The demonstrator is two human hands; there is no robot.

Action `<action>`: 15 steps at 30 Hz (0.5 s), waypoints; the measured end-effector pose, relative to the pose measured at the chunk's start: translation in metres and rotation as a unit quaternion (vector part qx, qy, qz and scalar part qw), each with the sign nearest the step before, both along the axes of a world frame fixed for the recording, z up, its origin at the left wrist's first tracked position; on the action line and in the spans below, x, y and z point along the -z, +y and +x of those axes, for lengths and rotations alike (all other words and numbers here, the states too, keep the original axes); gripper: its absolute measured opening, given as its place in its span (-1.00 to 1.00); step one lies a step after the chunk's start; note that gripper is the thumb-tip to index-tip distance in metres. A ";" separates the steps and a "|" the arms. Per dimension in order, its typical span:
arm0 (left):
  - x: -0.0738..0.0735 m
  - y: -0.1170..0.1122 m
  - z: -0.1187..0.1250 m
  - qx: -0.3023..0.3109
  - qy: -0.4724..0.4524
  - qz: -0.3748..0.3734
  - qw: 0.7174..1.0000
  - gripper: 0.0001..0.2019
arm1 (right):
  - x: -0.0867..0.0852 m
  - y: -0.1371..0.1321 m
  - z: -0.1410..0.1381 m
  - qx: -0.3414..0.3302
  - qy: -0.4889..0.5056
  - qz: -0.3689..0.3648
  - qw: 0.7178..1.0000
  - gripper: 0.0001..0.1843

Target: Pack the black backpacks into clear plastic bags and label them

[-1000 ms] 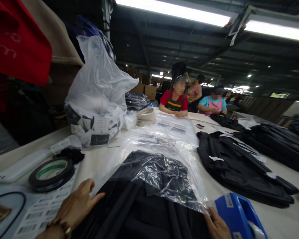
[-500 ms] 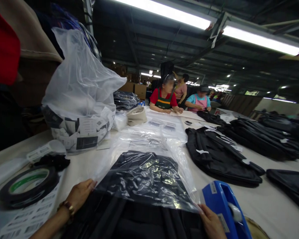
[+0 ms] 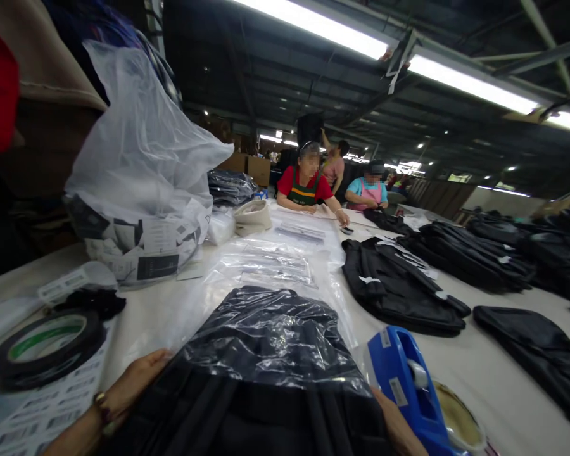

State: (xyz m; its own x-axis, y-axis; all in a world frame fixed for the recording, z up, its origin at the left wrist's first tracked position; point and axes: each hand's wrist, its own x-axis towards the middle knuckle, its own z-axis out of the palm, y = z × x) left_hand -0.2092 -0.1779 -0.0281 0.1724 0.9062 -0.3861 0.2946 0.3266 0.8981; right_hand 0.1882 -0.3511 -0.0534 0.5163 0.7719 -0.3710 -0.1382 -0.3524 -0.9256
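Note:
A folded black garment [image 3: 247, 411] lies in front of me, its far half inside a clear plastic bag [image 3: 270, 329]. My left hand [image 3: 133, 383] rests at the garment's left edge by the bag's mouth, its fingers tucked under the plastic. My right hand [image 3: 396, 430] is at the garment's right edge, mostly hidden beside a blue tape dispenser [image 3: 408, 386]; its fingers do not show.
A black tape roll [image 3: 42, 345] and barcode label sheets [image 3: 33, 415] lie left. A large white bag of tags [image 3: 137, 183] stands behind. Flat clear bags [image 3: 270, 263] and folded black garments [image 3: 399, 291] cover the table. Two seated people [image 3: 306, 183] work at the far end, with a third standing behind them.
The plastic bag has slid further over the black garment toward me. Both hands have drawn back along its edges. The view has shifted right, bringing the tape dispenser more into view.

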 end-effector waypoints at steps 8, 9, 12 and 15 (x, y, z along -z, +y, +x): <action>0.009 0.001 -0.008 0.051 -0.023 0.092 0.994 -0.65 | -0.002 -0.003 0.003 0.034 -0.073 -0.024 0.996 -0.68; 0.008 -0.001 -0.008 0.049 -0.020 0.094 0.994 -0.65 | -0.003 -0.004 0.002 0.033 -0.073 -0.021 0.997 -0.68; 0.002 -0.006 -0.008 0.066 -0.002 0.113 0.991 -0.67 | -0.005 -0.008 -0.005 0.016 -0.060 -0.009 0.998 -0.66; -0.002 -0.012 -0.009 0.080 -0.008 0.106 0.991 -0.66 | -0.009 -0.015 -0.010 0.026 -0.070 0.008 0.997 -0.65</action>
State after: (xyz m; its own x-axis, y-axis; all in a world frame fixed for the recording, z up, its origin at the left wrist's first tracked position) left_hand -0.2186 -0.1900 -0.0264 0.3252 0.9271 -0.1863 0.3132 0.0803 0.9463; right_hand 0.1786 -0.3662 -0.0448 0.6022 0.7477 -0.2800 -0.0255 -0.3325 -0.9428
